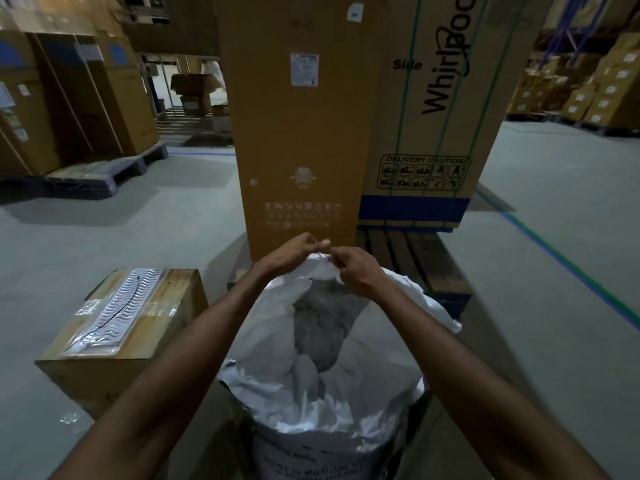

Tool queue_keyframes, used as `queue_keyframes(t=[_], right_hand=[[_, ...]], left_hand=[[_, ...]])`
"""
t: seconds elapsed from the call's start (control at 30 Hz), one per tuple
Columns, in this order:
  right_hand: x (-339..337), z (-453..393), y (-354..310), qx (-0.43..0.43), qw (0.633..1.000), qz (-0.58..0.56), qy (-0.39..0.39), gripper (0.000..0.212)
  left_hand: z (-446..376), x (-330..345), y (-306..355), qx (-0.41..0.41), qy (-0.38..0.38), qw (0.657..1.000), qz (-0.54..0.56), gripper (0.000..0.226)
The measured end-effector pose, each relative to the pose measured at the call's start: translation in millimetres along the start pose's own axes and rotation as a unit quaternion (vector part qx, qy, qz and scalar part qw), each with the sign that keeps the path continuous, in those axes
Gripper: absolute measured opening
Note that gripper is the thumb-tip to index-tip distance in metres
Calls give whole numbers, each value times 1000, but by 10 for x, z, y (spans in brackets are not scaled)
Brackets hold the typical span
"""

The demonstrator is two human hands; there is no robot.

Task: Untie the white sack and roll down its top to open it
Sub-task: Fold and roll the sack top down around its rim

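Note:
The white sack [311, 393] stands upright on the floor right in front of me, with dark print low on its side. Its mouth gapes, showing a grey crumpled inside, and the near rim is bunched and folded outward. My left hand [294, 249] and my right hand [353, 268] meet at the far rim, fingers pinched on the raised white fabric there. The fingertips are close together, almost touching. I cannot make out a tie or string.
A cardboard box [121, 327] with a taped plastic sheet on top sits to the left of the sack. Tall appliance cartons [301, 133] stand just behind, one on a wooden pallet [415, 258]. Stacked cartons line both sides of the grey floor.

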State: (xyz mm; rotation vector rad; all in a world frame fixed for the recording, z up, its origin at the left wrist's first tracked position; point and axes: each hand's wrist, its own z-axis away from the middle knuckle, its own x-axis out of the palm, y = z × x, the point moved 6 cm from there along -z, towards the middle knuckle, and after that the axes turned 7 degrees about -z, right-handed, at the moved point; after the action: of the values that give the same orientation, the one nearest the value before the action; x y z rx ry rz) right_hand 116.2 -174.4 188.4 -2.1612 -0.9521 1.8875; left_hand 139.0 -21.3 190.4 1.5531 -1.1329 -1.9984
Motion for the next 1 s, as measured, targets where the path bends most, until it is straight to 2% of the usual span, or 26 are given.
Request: queue_keyframes(t=[0.03, 0.1, 0.17, 0.23, 0.27, 0.33, 0.43, 0.5, 0.53, 0.57, 0.63, 0.67, 0.7, 0.8, 0.87, 0.93, 1.0], right_hand=[[-2, -39, 67, 36, 999, -16, -23, 24], [0, -103, 157, 95, 990, -70, -77, 34], [5, -145, 160, 121, 973, -149, -132, 41], [-36, -171, 80, 104, 966, -190, -139, 35], [-65, -190, 42, 80, 975, -168, -120, 35], [-98, -198, -7, 11, 997, -32, -76, 37], [-31, -177, -14, -106, 982, 153, 9, 17], [-52, -188, 32, -120, 977, 169, 50, 7], [-76, -213, 70, -101, 982, 148, 57, 11], [-107, -246, 113, -66, 990, 113, 54, 16], [-155, -325, 237, 28, 999, 17, 21, 28], [-166, -359, 292, 60, 997, -41, 5, 33], [-166, -384, 324, 76, 992, -99, -11, 37], [-117, -407, 387, 113, 965, -229, -55, 42], [-93, -398, 424, 129, 957, -251, -68, 44], [-78, -406, 435, 121, 966, -222, -60, 42], [-88, -407, 402, 103, 988, -113, -37, 31]], left_hand=[[14, -9, 10, 43, 8, 996, -76, 34], [13, 61, -23, 127, 9, 959, -253, 22], [-5, 125, -83, 155, 18, 926, -345, 24], [-19, 53, -80, 135, 65, 931, -332, 12], [-33, -7, -87, 114, 87, 938, -314, 9], [-101, -153, -162, 54, 119, 956, -262, 23], [-203, -223, -298, -18, 70, 989, -133, 33], [-232, -140, -302, -35, 3, 995, -92, 35], [-248, -105, -298, -34, -14, 993, -114, 35], [-273, -90, -292, -14, -9, 982, -190, 36], [-277, -60, -220, 53, 44, 922, -380, 45], [-275, -35, -169, 90, 75, 897, -427, 44], [-279, -15, -143, 116, 99, 886, -439, 42], [-347, 57, -170, 176, 118, 893, -398, 29], [-377, 79, -186, 171, 118, 933, -293, 22], [-432, 53, -243, 114, 120, 971, -173, 28], [-483, 29, -307, 43, 105, 985, -127, 35]])
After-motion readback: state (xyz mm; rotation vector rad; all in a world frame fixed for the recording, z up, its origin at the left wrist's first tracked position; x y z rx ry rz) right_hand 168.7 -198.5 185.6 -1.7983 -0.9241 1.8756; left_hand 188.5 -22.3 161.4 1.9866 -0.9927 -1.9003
